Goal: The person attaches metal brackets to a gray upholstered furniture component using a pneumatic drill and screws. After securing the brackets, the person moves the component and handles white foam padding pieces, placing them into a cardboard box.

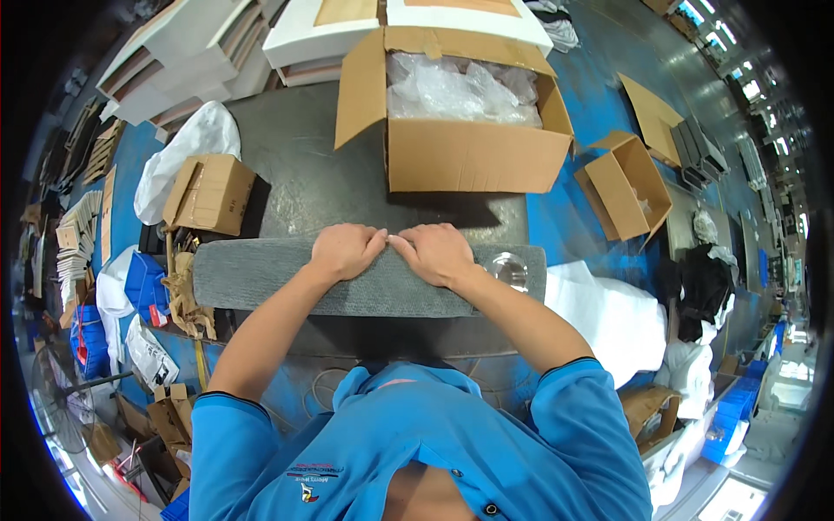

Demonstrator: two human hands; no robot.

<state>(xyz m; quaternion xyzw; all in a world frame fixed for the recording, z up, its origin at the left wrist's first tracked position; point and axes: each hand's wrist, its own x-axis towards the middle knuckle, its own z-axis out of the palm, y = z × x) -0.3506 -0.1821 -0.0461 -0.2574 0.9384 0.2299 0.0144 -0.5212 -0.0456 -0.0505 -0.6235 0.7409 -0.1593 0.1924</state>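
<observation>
A long grey fabric-covered armrest [261, 276] lies crosswise in front of me on a dark work table. Set into its right end is a round, shiny metal cup holder [507, 271]. My left hand [346, 252] rests on the armrest's middle, its fingers curled over the far edge. Close beside it, my right hand [434, 253] grips the same edge in the same way. The two thumbs almost meet. The fingertips are hidden behind the far side.
Beyond the armrest stands an open cardboard box [473, 156] filled with bubble wrap. A smaller carton [208, 193] sits at the left, near a white bag [201, 139]. Another open box [624, 187] stands right. White sheeting [604, 321] lies near my right arm.
</observation>
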